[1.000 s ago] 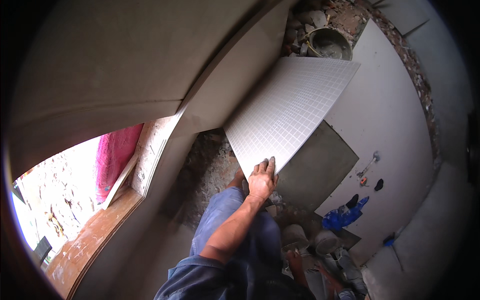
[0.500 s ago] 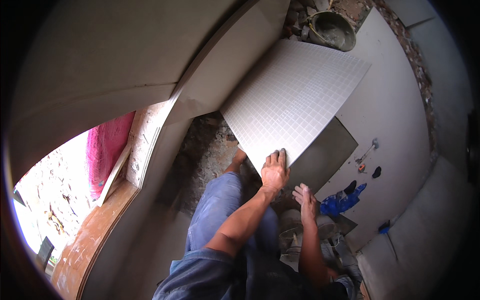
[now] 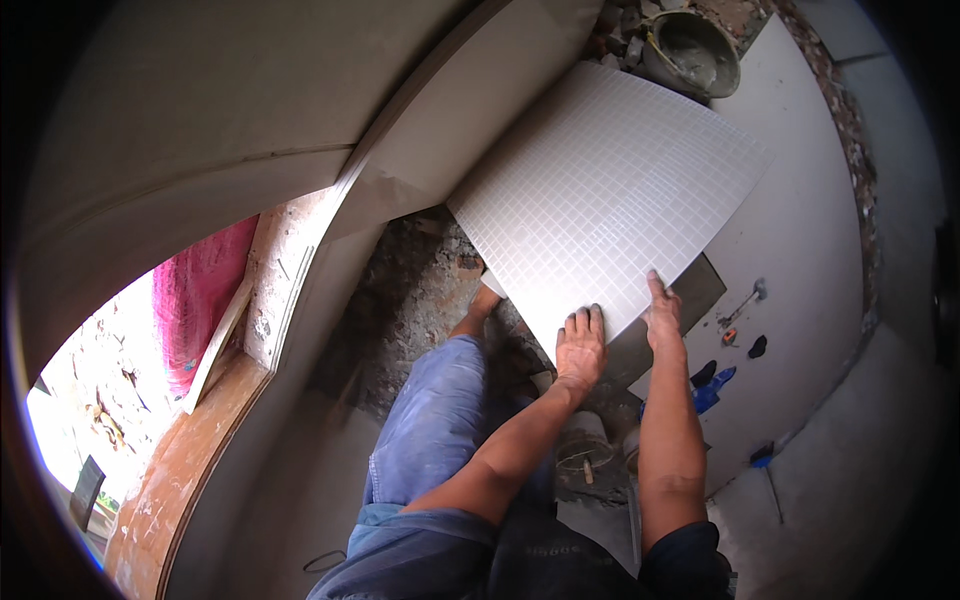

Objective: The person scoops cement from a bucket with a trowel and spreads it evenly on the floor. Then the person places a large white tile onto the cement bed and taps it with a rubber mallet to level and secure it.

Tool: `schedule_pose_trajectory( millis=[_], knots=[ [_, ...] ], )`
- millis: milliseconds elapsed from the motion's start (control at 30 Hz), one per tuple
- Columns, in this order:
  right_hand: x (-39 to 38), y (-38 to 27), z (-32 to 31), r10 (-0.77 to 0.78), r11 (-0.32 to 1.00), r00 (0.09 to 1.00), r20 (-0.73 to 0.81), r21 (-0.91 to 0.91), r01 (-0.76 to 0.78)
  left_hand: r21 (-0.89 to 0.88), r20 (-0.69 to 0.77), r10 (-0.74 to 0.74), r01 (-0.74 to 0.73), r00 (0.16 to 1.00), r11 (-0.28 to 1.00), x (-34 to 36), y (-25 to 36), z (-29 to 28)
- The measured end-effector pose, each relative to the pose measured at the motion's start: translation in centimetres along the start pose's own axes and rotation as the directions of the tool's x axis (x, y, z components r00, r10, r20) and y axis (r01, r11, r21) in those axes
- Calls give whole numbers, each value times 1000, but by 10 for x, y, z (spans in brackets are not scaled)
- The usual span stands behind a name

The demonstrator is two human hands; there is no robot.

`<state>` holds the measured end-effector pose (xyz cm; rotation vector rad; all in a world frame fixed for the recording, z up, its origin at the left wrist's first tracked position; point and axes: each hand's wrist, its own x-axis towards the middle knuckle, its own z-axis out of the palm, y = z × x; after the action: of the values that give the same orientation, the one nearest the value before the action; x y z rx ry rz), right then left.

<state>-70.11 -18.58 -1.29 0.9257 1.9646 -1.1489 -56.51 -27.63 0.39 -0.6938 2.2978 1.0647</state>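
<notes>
A large square tile (image 3: 610,195) with a grid-patterned white back lies tilted in front of me, its near edge above a patch of grey mortar (image 3: 690,300). My left hand (image 3: 580,345) grips the tile's near edge, fingers spread flat on the grid. My right hand (image 3: 662,312) holds the same edge a little to the right, fingers on top. My bare foot (image 3: 484,302) stands on rough ground just left of the tile's near corner.
A mortar-filled bucket (image 3: 692,50) sits beyond the tile. Laid grey floor tiles (image 3: 800,250) stretch right, with a trowel (image 3: 740,303), small dark pieces and blue items (image 3: 715,385) on them. A plastered wall (image 3: 200,120) curves on the left above rubble (image 3: 410,300).
My right hand has come up and joined my left on the tile's near edge. The tile has shifted toward the upper right and lies lower over the mortar patch.
</notes>
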Motion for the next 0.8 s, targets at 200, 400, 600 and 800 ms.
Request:
schedule_pose_trajectory(
  millis=[200,400,600,800],
  knots=[
    [2,2,-8,-13,1000,999,42,0,13,-54,97,48,-43,994,998,-11,-17,4],
    [12,13,-12,-55,998,995,84,19,54,-37,238,22,-14,971,999,-74,-97,-12],
    [1,4,-2,-98,990,995,1,-103,97,-34,139,-3,8,990,999,-43,-57,-40],
    [-28,-24,37,-424,900,906,1,-116,421,134,25,111,-113,994,985,11,1,-63]
  ],
)
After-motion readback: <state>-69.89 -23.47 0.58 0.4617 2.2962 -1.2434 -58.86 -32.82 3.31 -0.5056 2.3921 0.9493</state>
